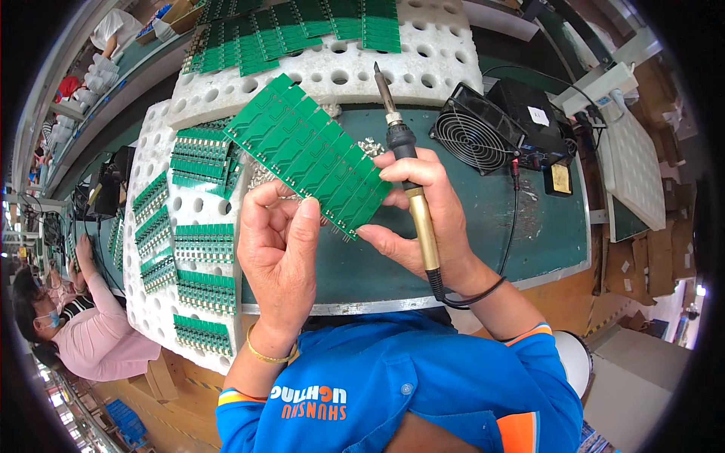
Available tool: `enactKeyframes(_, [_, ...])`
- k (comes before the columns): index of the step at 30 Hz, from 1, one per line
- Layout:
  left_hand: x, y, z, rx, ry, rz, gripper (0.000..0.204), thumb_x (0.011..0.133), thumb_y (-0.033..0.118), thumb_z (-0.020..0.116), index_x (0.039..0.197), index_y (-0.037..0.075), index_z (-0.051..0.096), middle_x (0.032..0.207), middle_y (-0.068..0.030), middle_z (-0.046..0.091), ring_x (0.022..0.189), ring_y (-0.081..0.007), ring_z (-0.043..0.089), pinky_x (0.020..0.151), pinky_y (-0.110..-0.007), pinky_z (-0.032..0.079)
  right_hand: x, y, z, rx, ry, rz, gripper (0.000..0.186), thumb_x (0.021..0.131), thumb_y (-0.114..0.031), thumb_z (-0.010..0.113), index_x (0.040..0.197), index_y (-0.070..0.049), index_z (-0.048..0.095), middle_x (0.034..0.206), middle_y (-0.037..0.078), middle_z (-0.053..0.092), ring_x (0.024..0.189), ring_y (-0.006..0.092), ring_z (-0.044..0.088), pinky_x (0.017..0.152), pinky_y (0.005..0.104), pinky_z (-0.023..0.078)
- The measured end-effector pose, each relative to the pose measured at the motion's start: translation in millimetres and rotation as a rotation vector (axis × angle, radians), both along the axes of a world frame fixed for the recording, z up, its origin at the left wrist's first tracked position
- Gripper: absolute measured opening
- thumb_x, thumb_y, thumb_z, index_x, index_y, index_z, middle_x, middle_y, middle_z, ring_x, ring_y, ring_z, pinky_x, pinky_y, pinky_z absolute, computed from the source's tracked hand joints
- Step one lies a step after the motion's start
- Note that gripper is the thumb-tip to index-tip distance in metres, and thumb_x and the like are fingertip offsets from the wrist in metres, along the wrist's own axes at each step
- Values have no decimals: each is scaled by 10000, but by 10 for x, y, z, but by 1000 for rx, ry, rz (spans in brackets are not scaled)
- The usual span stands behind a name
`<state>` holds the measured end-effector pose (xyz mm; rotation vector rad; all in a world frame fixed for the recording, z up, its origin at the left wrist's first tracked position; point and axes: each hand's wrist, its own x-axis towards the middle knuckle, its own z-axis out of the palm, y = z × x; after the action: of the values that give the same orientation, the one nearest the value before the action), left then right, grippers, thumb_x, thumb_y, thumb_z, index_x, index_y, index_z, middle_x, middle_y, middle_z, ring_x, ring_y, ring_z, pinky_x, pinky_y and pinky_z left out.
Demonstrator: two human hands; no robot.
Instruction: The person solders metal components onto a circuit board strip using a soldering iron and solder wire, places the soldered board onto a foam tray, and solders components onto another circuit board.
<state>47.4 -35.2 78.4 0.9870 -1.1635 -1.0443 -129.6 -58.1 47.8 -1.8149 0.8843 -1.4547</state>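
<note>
A green circuit board panel (306,155) is held up at a slant over the bench, flat face with rows of traces and solder points showing. My left hand (276,260) pinches its lower near edge between thumb and fingers. At the board's right end, my right hand (442,211) grips the edge with thumb and fingertips. That same hand also holds a soldering iron (421,226) with a brass-coloured handle, its tip pointing up and away from the board. Small silvery metal parts (370,147) lie behind the board, partly hidden by it.
Left, a white foam sheet (158,121) carries several populated boards (204,243). More boards (302,30) lie on the far foam block (340,75). A black fan (477,130), a black box (521,106) and a yellow sponge (560,180) stand right. A co-worker (98,325) sits left.
</note>
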Motion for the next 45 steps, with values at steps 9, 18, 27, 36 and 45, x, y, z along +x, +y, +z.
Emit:
enactKeyframes(9, [-43,-49,-56,-2,-79,48,237,991,92,587,1208,44,505,832,3,643,698,-17,518,564,-161,346,-57,-1,31,-9,9,-31,571,746,52,737,1236,-86,479,1175,180,498,986,289,627,779,341,610])
enactKeyframes(18, [3,-93,-40,83,4,22,234,993,117,591,1207,70,509,805,10,641,608,10,464,486,-151,268,-196,-61,34,-249,145,-246,325,817,67,641,1119,-23,562,1045,183,600,890,282,634,742,339,528])
enactKeyframes(27, [106,-117,-95,165,68,-64,248,994,150,596,1217,81,514,804,12,640,551,18,422,461,-154,262,-189,-8,72,-244,118,-230,245,833,71,668,1039,-46,603,800,105,587,620,226,549,531,328,441])
enactKeyframes(36, [45,-26,-93,45,5,-75,215,995,128,585,1200,82,540,815,13,658,612,13,474,506,-139,287,-176,-62,51,-284,179,-282,268,812,90,664,1033,-48,599,773,107,568,634,246,584,553,331,458])
enactKeyframes(45, [180,61,-94,86,40,-149,242,990,77,590,1210,6,520,894,-58,682,815,-96,619,715,-214,467,-33,13,134,-110,112,-161,196,863,56,654,1024,-33,587,828,113,617,682,201,606,593,310,479])
